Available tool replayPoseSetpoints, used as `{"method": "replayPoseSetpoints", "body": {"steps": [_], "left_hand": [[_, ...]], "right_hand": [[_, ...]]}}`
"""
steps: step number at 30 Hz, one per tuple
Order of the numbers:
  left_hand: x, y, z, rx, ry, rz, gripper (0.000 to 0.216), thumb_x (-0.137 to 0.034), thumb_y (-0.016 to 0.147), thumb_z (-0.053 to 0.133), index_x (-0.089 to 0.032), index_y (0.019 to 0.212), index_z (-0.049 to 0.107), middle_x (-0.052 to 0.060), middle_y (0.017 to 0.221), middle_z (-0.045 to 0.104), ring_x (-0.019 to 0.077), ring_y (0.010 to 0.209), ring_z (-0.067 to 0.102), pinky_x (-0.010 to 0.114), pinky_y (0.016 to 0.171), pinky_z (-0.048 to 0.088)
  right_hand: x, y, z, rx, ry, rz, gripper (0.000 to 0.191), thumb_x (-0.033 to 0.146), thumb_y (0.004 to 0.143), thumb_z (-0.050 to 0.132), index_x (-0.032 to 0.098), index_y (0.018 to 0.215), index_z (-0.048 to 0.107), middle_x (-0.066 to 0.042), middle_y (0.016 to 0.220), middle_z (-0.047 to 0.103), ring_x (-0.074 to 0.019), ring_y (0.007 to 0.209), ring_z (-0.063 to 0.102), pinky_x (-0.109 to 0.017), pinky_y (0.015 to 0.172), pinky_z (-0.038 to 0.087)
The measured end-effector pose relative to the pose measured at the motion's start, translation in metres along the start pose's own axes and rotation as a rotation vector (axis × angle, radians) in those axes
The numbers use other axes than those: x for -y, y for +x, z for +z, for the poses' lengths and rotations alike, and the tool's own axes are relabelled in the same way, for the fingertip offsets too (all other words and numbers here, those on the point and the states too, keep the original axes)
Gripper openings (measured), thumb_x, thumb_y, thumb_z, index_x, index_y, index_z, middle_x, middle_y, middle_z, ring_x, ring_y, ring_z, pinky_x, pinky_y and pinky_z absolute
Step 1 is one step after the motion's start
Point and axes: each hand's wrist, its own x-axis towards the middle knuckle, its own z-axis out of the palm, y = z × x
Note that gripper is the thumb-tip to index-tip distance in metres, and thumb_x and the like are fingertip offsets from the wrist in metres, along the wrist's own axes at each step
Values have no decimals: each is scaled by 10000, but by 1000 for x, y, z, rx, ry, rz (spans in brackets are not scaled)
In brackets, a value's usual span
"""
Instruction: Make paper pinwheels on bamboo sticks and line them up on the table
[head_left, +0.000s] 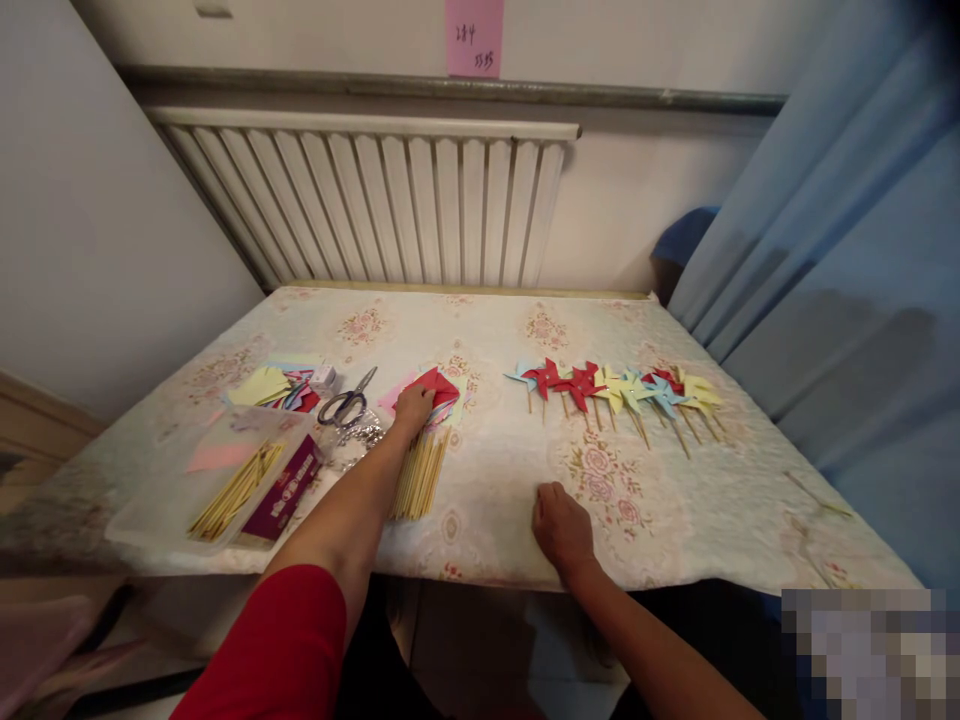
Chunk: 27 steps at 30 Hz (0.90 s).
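Observation:
My left hand (415,408) reaches to a small stack of coloured paper. Its fingers are closed at the near edge of a red paper sheet (439,383) on top. Just below the stack, a row of thin wooden sticks (420,475) lies side by side, partly behind my left forearm. My right hand (562,522) rests on the tablecloth with its fingers curled in, and no object shows at it. Beyond it, several paper pinwheels on sticks lie in a row, among them a red pinwheel (583,384) and a blue pinwheel (664,392).
Scissors (346,400) lie left of the paper stack, above a clear bag of small shiny pieces (358,438). A plastic box (169,500) holds sticks and a purple box (283,490). More coloured paper (259,388) lies behind it. A radiator (375,200) stands beyond the table.

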Motion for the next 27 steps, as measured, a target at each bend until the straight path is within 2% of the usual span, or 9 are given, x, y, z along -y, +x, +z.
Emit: {"method": "replayPoseSetpoints", "body": {"steps": [11, 15, 23, 27], "left_hand": [[1, 3, 4, -45, -35, -48, 216, -217, 834, 489, -186, 889, 696, 80, 960, 723, 242, 926, 627, 316, 773, 437], [2, 4, 1, -90, -59, -84, 181, -225, 823, 493, -196, 878, 663, 74, 927, 715, 224, 890, 625, 301, 746, 426], [7, 7, -14, -234, -152, -198, 100, -234, 823, 495, -209, 849, 588, 38, 824, 670, 183, 785, 577, 281, 699, 400], [9, 6, -28, -293, -183, -189, 93, -232, 828, 478, -213, 854, 565, 34, 816, 647, 183, 775, 565, 283, 704, 400]], "right_hand": [[-1, 1, 1, 9, -3, 0, 81, 191, 910, 470, 189, 886, 548, -39, 876, 590, -151, 724, 564, -290, 602, 286], [-2, 1, 2, 2, -8, -10, 75, 188, 907, 476, 189, 885, 547, -39, 876, 589, -152, 731, 566, -287, 604, 285], [-1, 0, 1, 0, -10, -7, 90, 197, 916, 467, 192, 888, 552, -38, 875, 590, -152, 712, 560, -291, 594, 282], [-1, 0, 0, 5, -10, -5, 80, 191, 912, 473, 190, 891, 551, -39, 879, 586, -153, 713, 558, -292, 593, 282]]}}
